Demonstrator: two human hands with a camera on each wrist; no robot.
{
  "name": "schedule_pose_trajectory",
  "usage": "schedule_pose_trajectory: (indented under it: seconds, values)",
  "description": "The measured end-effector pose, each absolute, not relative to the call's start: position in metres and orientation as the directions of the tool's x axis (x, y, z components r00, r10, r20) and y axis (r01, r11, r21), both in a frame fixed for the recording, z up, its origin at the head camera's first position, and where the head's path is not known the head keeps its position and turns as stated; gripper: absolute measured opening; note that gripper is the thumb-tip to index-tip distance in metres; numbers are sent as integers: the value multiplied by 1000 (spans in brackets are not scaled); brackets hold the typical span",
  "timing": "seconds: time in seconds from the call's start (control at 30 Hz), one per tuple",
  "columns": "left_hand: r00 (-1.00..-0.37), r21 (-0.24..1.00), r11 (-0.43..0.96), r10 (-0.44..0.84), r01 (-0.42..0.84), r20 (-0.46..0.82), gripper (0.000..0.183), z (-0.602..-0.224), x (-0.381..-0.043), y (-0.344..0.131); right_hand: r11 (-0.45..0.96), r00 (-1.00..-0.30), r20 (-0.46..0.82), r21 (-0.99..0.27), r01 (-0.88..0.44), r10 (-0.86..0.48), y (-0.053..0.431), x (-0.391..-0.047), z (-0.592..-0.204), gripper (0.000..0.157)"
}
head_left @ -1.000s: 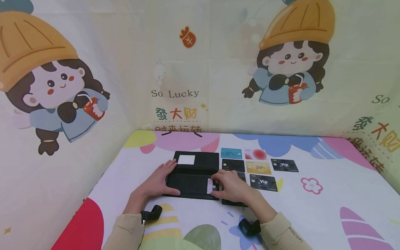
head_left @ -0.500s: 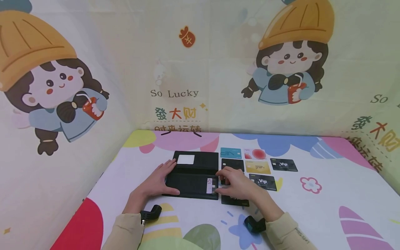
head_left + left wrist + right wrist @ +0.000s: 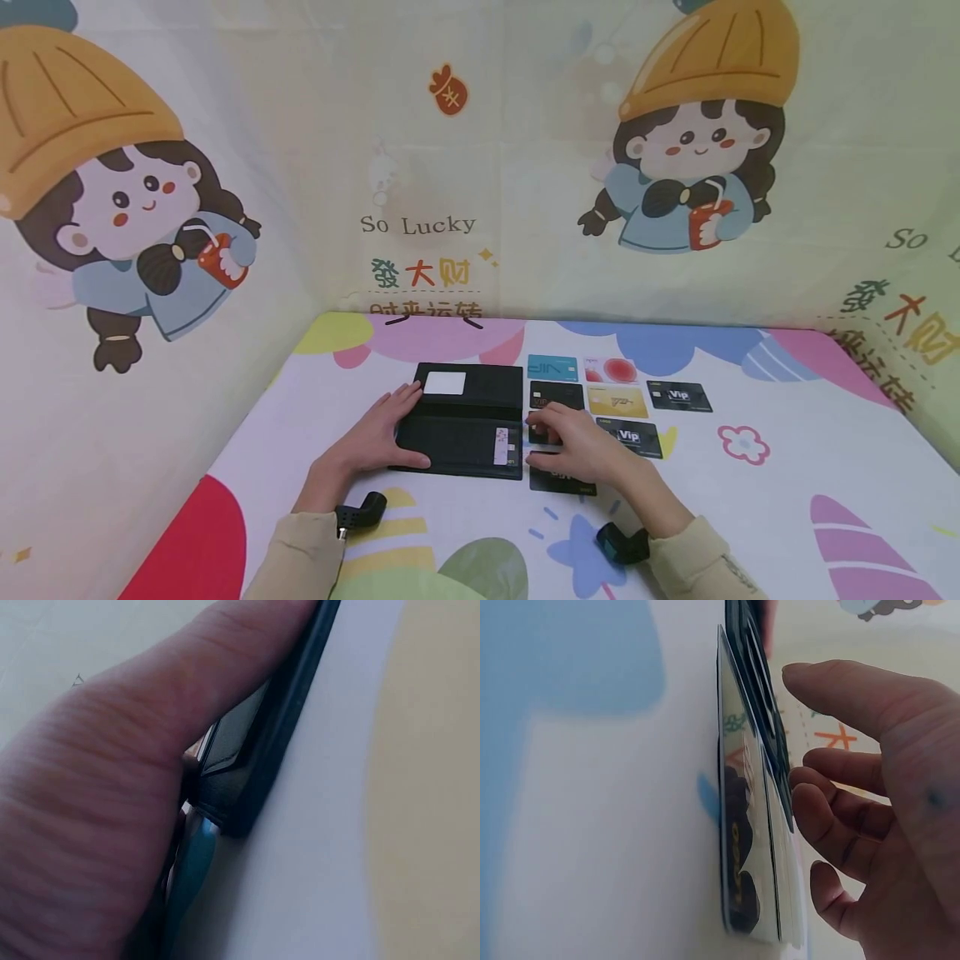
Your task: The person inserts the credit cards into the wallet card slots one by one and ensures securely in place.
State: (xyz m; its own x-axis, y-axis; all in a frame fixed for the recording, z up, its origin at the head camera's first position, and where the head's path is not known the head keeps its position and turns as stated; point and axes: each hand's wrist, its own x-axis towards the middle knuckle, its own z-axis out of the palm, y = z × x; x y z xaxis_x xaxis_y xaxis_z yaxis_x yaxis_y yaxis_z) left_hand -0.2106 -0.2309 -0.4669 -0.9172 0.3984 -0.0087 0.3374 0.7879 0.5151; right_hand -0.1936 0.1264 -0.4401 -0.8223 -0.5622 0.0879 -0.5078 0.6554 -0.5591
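Note:
An open black wallet lies flat on the table, a white panel on its far half. In the near half's right end sits a card with a pale, pink-patterned strip. My left hand rests along the wallet's left edge, thumb on the near half, fingers stretched out. Just right of the wallet, my right hand hovers over the cards with bent fingers and nothing between them. Beneath it are a partly covered dark card and a black card. In the right wrist view, the fingertips are apart from the cards.
Further cards lie in rows to the right: teal, white with red circles, black, gold and two black Vip cards. A patterned cloth covers the table; a printed backdrop rises behind.
The right hand has let go of the card at the wallet's right end and drawn back to the right. The left hand has stayed in place on the wallet.

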Motion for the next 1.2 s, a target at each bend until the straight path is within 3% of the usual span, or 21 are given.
schedule_pose_trajectory:
  seconds: [1.2]
  values:
    - [-914, 528, 776, 405, 345, 2, 120, -467, -212, -232, 725, -850, 56, -493, -480, -524, 173, -178, -439, 50]
